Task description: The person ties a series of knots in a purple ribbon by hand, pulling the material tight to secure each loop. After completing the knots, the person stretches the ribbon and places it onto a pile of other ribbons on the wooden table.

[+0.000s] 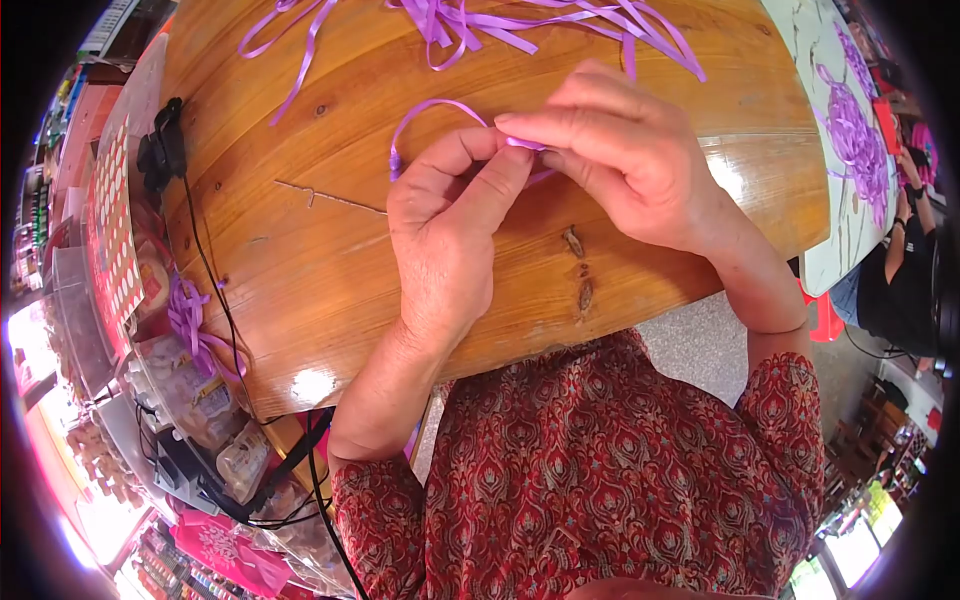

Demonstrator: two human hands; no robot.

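The broad counter (310,275) is made of orange-brown wood, finished to a smooth gloss in which bright light is reflected; it is broken by dark, rough-looking knots (585,293). Satin-like sheen is seen on the smooth purple ribbon (525,144) and on the far ribbons (440,22). A dull metallic look is shown by the thin rod (345,202) at left. The cable (209,270) is sheathed in black plastic. At right, the white tabletop (818,262) is veined like marble. The patterned garment (620,470) is made of soft matt cloth.

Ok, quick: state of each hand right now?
Left hand: closed, pinching the narrow, shiny purple ribbon.
Right hand: at the same ribbon; whether its grip is closed cannot be told.
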